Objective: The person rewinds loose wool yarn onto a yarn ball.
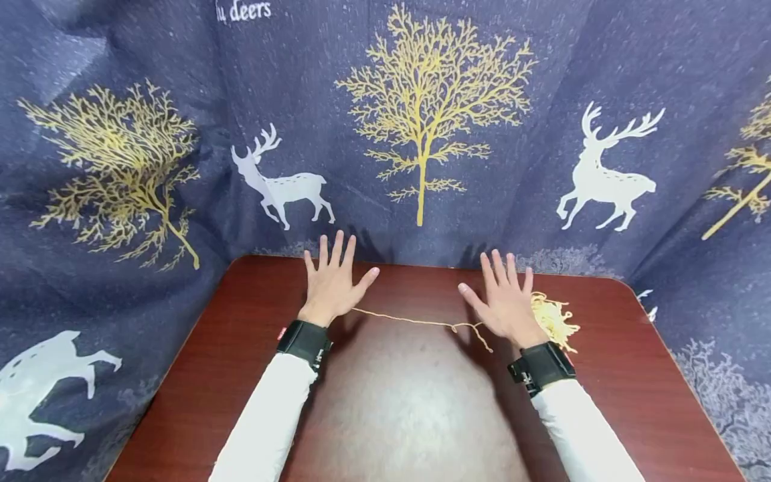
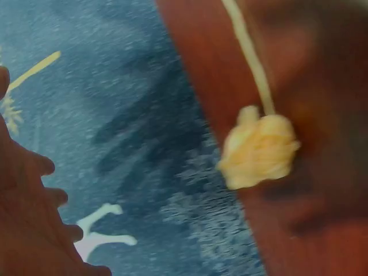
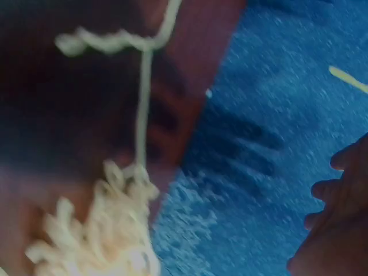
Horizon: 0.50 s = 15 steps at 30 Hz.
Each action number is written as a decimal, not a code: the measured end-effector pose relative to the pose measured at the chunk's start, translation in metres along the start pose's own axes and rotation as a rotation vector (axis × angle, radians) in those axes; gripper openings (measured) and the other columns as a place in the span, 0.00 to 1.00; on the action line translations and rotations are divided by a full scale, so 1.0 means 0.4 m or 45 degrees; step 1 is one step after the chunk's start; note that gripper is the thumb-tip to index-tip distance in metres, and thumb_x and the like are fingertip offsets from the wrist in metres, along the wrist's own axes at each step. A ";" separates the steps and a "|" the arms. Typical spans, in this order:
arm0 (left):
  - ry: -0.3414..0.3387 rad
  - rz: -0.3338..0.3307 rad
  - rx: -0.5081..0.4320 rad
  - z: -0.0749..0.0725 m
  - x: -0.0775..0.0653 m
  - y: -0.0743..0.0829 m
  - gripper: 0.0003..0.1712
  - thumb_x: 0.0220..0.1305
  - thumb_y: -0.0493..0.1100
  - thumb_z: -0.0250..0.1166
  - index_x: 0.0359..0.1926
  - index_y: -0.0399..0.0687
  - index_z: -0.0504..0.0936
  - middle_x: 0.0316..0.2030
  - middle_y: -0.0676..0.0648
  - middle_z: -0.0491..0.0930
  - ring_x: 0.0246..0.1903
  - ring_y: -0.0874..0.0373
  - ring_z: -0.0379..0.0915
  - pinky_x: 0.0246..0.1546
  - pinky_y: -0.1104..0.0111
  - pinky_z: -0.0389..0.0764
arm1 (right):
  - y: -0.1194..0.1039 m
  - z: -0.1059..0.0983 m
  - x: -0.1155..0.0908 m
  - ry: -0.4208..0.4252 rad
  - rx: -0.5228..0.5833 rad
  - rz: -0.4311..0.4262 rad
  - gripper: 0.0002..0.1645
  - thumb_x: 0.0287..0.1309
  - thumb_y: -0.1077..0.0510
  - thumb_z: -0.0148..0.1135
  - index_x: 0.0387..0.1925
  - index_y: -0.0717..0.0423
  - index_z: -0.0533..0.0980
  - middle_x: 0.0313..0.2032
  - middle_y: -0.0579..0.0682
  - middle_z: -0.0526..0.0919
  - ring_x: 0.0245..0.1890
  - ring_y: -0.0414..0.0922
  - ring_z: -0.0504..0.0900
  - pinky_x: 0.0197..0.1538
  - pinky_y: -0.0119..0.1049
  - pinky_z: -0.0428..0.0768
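Both hands are spread with straight fingers and hold nothing, their shadows falling apart from them. My left hand (image 1: 330,288) is over the far left part of the table. A small wound ball of pale yellow yarn (image 2: 259,149) lies below it in the left wrist view; in the head view the hand hides this ball. From there a strand of yarn (image 1: 409,320) runs right, with a small loop and a loose end near my right hand (image 1: 508,304). Partly behind that hand lies a loose, tangled heap of the same yarn (image 1: 553,321), also seen in the right wrist view (image 3: 109,230).
The reddish-brown table (image 1: 199,375) has rounded far corners and a shiny patch of reflected light in its middle. A dark blue curtain (image 1: 482,201) printed with deer and yellow trees hangs behind it and along both sides. Each wrist wears a black strap (image 1: 304,343).
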<state>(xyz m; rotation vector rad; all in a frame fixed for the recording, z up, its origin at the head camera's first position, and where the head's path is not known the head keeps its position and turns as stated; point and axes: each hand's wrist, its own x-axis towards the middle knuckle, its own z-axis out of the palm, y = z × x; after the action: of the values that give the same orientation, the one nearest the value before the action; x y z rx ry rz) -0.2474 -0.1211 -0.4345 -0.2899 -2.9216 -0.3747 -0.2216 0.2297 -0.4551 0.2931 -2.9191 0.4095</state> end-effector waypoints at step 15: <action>-0.097 -0.137 -0.066 0.088 -0.049 -0.080 0.49 0.68 0.73 0.51 0.77 0.45 0.61 0.72 0.36 0.60 0.70 0.35 0.52 0.63 0.38 0.63 | -0.264 0.185 0.036 -0.139 0.161 -0.185 0.46 0.65 0.30 0.56 0.71 0.56 0.67 0.66 0.60 0.73 0.65 0.60 0.69 0.61 0.59 0.62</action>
<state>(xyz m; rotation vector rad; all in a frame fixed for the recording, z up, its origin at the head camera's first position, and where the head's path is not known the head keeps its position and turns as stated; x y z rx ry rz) -0.2409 -0.1452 -0.4795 -0.1578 -3.0140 -0.4661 -0.2235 0.1064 -0.4954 0.5584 -2.9565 0.5733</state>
